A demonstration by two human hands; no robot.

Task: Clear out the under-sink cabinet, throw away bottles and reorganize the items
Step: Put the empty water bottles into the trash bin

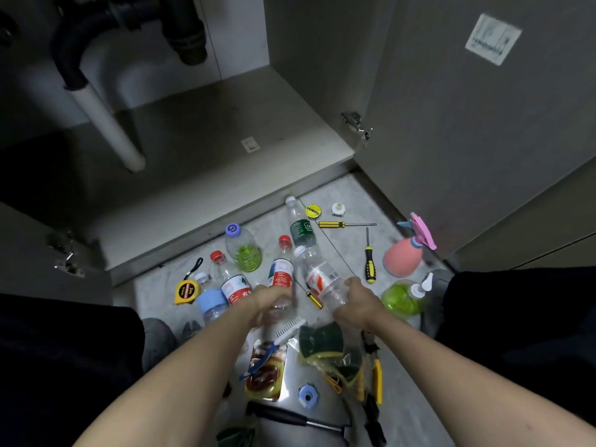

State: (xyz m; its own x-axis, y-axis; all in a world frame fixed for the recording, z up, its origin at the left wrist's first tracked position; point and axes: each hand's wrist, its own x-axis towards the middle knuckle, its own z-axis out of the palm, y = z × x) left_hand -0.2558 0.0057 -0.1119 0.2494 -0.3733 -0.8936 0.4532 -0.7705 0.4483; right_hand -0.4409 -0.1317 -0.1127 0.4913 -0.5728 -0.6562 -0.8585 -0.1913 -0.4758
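Several empty plastic bottles lie on the floor in front of the open cabinet [225, 150]. My left hand [269, 301] grips the lower end of a red-capped bottle with a red and white label [281, 269]. My right hand [353, 298] holds the base of a white-capped clear bottle with a red and white label [317, 272]. Beside them lie another red-capped bottle [230, 282], a blue-labelled bottle [211, 301], a purple-capped bottle with green liquid [243, 250] and a green-labelled bottle [300, 227].
Drain pipes [106, 124] hang inside the cabinet; its door [467, 124] stands open at right. On the floor: yellow tape measure [187, 290], screwdrivers [369, 256], pink spray bottle [406, 253], green soap bottle [403, 298], sponges [322, 343], brush [283, 333], pliers [375, 379]. My knees flank the pile.
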